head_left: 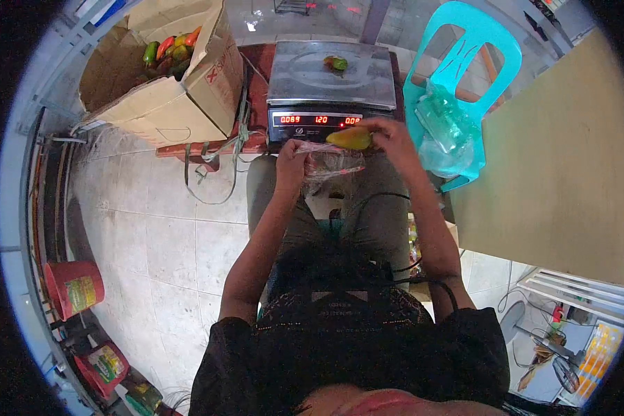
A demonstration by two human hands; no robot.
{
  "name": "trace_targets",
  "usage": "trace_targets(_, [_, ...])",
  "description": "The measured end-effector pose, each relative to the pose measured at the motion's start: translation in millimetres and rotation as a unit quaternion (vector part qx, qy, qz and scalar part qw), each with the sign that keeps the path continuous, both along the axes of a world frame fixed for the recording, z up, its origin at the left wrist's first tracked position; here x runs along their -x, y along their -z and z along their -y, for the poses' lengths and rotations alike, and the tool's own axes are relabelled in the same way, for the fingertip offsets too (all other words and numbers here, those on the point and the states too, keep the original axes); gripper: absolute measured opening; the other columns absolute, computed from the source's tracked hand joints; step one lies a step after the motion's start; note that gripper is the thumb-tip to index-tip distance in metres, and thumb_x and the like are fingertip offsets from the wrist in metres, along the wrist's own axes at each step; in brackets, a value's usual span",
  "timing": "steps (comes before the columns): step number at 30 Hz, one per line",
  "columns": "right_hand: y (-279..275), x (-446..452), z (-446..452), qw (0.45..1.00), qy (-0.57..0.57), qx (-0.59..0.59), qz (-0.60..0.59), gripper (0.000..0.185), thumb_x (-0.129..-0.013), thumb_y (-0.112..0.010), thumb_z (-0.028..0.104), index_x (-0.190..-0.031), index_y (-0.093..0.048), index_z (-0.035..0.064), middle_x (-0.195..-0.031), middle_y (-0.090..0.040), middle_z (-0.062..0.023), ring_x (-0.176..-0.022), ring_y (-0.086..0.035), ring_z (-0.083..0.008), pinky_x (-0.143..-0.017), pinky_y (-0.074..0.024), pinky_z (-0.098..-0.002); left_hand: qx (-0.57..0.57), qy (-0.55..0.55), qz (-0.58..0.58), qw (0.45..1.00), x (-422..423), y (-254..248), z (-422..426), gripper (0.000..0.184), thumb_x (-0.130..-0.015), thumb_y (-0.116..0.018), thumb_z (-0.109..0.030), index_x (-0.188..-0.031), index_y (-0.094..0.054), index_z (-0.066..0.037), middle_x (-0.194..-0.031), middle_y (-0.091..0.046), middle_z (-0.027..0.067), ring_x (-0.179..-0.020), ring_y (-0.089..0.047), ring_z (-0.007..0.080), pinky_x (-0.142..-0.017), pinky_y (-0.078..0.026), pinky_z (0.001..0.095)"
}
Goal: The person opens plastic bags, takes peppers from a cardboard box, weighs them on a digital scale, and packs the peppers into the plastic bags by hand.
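In my right hand [392, 141] is a yellow-green bell pepper [350, 138], held by its stem end and lying level just above a clear plastic bag [334, 165]. My left hand [292, 164] pinches the bag's edge at its left side. Both hands are over my lap, in front of a digital scale [312, 119] with red lit digits. Another pepper, small and green with some red [336, 64], rests on the scale's metal plate. Whether the bag has anything inside, I cannot make out.
A cardboard box [215, 90] of red, green and orange peppers [172, 50] stands at the left. On the right, a turquoise plastic chair [464, 62] bears clear plastic bags [442, 128]; a wooden board [548, 166] is beside it. Red pots [76, 286] line the left wall.
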State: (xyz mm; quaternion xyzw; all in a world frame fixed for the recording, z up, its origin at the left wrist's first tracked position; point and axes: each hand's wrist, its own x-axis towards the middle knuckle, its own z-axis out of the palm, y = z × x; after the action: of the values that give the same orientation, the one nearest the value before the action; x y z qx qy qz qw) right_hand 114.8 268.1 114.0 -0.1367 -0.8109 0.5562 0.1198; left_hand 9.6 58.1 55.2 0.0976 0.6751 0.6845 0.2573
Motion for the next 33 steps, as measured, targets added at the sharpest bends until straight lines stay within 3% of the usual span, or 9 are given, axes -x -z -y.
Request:
trace_targets(6, [18,2,53,0.97,-0.005,-0.24,-0.032,0.035,-0.073,-0.052,-0.006,-0.104,-0.064,0.0024,-0.098,-0.061,-0.0146,-0.09,-0.06,-0.0309,-0.08,-0.047,-0.04,-0.019,-0.013,-0.081,0.996,3,7,-12,0.003,-0.089,-0.051,-0.005,-0.087,-0.053,-0.005,-0.066,-0.052,-0.0001,-0.055,-0.05,0.0073,-0.048,-0.039,0.0219])
trace_targets(15, [41,29,101,0.976,-0.146,-0.128,-0.094,0.034,-0.083,-0.052,0.004,-0.116,-0.051,0.0022,-0.112,-0.056,-0.0162,-0.105,-0.055,-0.0303,-0.091,-0.0438,-0.0394,0.003,-0.013,-0.151,0.988,-11,-16,-9,0.009,-0.084,-0.047,0.002,-0.087,-0.053,-0.005,-0.067,-0.05,-0.0003,-0.056,-0.046,0.0063,-0.048,-0.038,0.0232])
trace_targets(17, [102,29,99,0.957,-0.204,-0.203,-0.038,0.033,-0.084,-0.052,0.005,-0.117,-0.05,0.0021,-0.115,-0.055,-0.0156,-0.105,-0.054,-0.0276,-0.093,-0.0433,-0.0374,0.004,0.002,-0.123,0.992,-17,-15,-2,0.01,-0.084,-0.046,0.002,-0.088,-0.053,-0.005,-0.068,-0.05,-0.0004,-0.057,-0.046,0.0059,-0.049,-0.038,0.023])
trace_targets(22, [10,25,85,0.937,-0.293,-0.174,0.075,0.022,-0.085,-0.056,0.009,-0.106,-0.057,0.0015,-0.1,-0.061,-0.0149,-0.091,-0.06,-0.0241,-0.083,-0.0465,-0.0359,-0.006,-0.018,-0.158,0.987,-11,14,13,0.01,-0.085,-0.046,-0.001,-0.09,-0.053,-0.006,-0.072,-0.05,-0.0014,-0.062,-0.045,0.0048,-0.053,-0.037,0.0216])
trace_targets(24, [7,50,51,0.925,-0.333,-0.138,0.116,0.017,-0.081,-0.06,0.009,-0.096,-0.062,-0.0003,-0.088,-0.065,-0.0133,-0.083,-0.063,-0.0216,-0.076,-0.048,-0.0346,-0.042,0.01,-0.038,0.998,-3,21,22,0.008,-0.089,-0.047,-0.005,-0.094,-0.053,-0.006,-0.078,-0.052,-0.0011,-0.068,-0.047,0.005,-0.059,-0.04,0.0206])
trace_targets(26, [-7,81,25,0.981,-0.11,-0.137,-0.084,0.014,-0.083,-0.061,0.013,-0.093,-0.061,0.0037,-0.076,-0.063,-0.014,-0.071,-0.062,-0.026,-0.072,-0.0474,-0.0403,-0.029,0.026,-0.018,0.999,-2,21,28,0.007,-0.091,-0.047,-0.008,-0.096,-0.053,-0.006,-0.082,-0.052,-0.0017,-0.071,-0.047,0.0046,-0.062,-0.04,0.0199])
trace_targets(27, [4,104,7,0.971,0.023,-0.213,-0.107,0.02,-0.082,-0.063,0.015,-0.101,-0.062,0.0077,-0.091,-0.064,-0.0153,-0.083,-0.063,-0.0282,-0.076,-0.0477,-0.0414,0.0,0.032,-0.059,0.998,-3,12,29,0.006,-0.092,-0.048,-0.01,-0.095,-0.053,-0.007,-0.082,-0.051,-0.0023,-0.07,-0.045,0.0041,-0.061,-0.039,0.0196])
trace_targets(29, [7,137,-24,0.87,0.088,-0.472,-0.11,0.027,-0.082,-0.063,0.018,-0.109,-0.061,0.0127,-0.107,-0.061,-0.0153,-0.096,-0.059,-0.0334,-0.08,-0.0483,-0.0421,0.014,0.037,-0.068,0.997,-1,6,29,0.006,-0.093,-0.049,-0.012,-0.094,-0.053,-0.008,-0.082,-0.05,-0.0031,-0.069,-0.042,0.0033,-0.06,-0.037,0.019])
trace_targets(33, [53,180,-55,0.831,0.071,-0.545,-0.092,0.04,-0.08,-0.061,0.013,-0.119,-0.057,0.0185,-0.11,-0.056,-0.0142,-0.102,-0.056,-0.0361,-0.084,-0.0486,-0.0433,-0.016,0.013,0.029,0.999,-3,-2,34,0.006,-0.093,-0.049,-0.015,-0.093,-0.053,-0.01,-0.08,-0.048,-0.0033,-0.068,-0.038,0.0024,-0.058,-0.033,0.018])
